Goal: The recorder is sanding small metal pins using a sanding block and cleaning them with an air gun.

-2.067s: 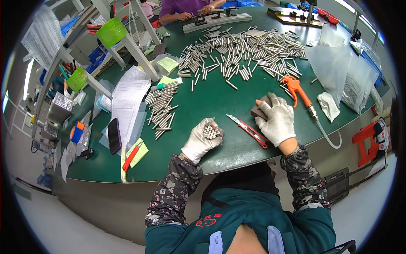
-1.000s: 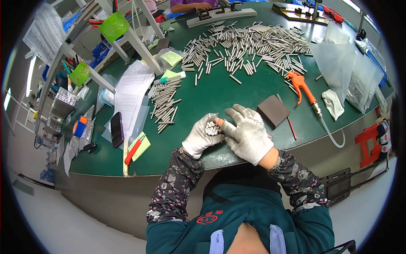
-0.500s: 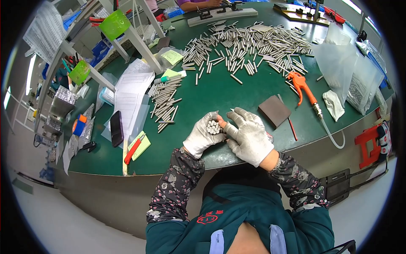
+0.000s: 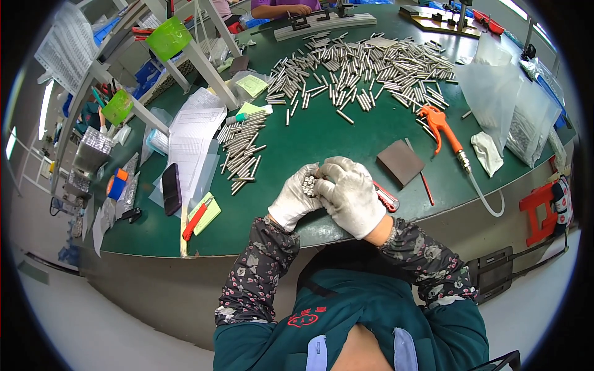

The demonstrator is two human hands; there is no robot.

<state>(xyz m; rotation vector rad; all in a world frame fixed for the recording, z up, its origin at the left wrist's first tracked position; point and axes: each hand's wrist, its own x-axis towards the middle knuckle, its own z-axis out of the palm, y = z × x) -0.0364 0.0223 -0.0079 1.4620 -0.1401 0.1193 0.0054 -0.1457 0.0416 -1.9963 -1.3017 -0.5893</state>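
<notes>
My gloved left hand (image 4: pixel 293 201) is closed round a bundle of short metal rods (image 4: pixel 309 185), whose round ends face up. My gloved right hand (image 4: pixel 354 199) lies against the bundle's right side, its fingers curled and pressed in over the rods. The right fingertips are partly hidden, so which rods they touch cannot be made out. Both hands are above the near edge of the green table (image 4: pixel 297 148). Just right of my right hand lies a red utility knife (image 4: pixel 387 198).
A large heap of loose metal rods (image 4: pixel 365 68) spreads across the far side; a smaller pile (image 4: pixel 242 145) lies left. To the right are a brown block (image 4: pixel 401 163), a red stick (image 4: pixel 429 188), an orange air gun (image 4: pixel 442 127) and a white cloth (image 4: pixel 487 153). A phone (image 4: pixel 171 185) rests on papers.
My right hand has moved left and turned inward, its spread fingers now curled onto the bundle. The utility knife has come into sight. My left hand has barely moved.
</notes>
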